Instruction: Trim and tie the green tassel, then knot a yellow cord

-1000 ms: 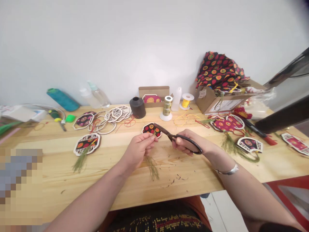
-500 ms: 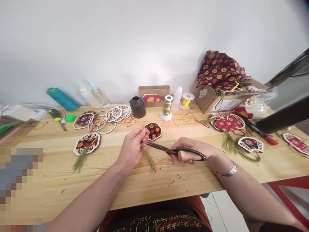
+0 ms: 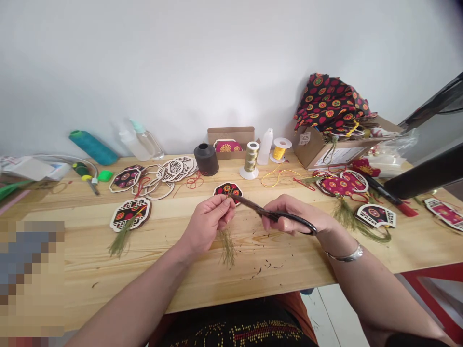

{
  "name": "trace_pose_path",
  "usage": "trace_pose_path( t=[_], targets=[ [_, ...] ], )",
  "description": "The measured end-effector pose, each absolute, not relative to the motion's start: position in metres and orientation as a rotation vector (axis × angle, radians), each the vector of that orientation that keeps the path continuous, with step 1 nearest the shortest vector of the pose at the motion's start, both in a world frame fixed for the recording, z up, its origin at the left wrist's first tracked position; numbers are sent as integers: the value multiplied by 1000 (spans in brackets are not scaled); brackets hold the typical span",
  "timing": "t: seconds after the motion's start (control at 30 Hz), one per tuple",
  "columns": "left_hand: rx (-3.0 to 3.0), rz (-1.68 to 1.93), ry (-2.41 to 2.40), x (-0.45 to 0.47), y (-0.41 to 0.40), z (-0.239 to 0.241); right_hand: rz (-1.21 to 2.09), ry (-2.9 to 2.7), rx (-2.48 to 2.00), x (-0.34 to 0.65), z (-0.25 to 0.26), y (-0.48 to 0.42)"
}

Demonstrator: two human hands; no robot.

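Note:
My left hand pinches the top of a green tassel that hangs down toward the wooden table. My right hand is closed round the handles of dark scissors. Their blades point left and up, with the tips beside my left fingertips. Just behind the fingertips lies a small black fabric ornament with red and yellow circles.
Framed ornaments and wooden frames lie at the left, more ornaments with tassels at the right. Thread spools, bottles and a cardboard box with patterned fabric line the back. Thread scraps dot the table near me.
The scissors dropped below the tassel top half a second ago; now their tips are raised again to my left fingertips. My left hand moved slightly right with the tassel.

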State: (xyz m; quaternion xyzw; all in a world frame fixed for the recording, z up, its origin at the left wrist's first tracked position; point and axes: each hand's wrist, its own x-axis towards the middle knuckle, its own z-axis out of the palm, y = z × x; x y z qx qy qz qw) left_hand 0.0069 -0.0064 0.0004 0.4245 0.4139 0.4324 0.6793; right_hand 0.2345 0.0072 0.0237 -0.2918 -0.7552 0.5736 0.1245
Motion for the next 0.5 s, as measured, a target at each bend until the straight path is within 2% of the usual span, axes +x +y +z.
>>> trace_pose_path(
  t=[0.17, 0.23, 0.37, 0.5],
  targets=[
    [858, 1058, 1014, 5, -5, 1, 271, -2489, -1867, 244, 24, 19],
    [833, 1086, 1026, 5, -4, 1, -14, -2485, -2115, 248, 20, 22],
    [817, 1094, 1028, 5, -4, 3, -41, -2520, -2241, 256, 17, 25],
    [783, 1087, 1014, 5, -4, 4, 144, -2590, -2184, 264, 19, 26]
  ],
)
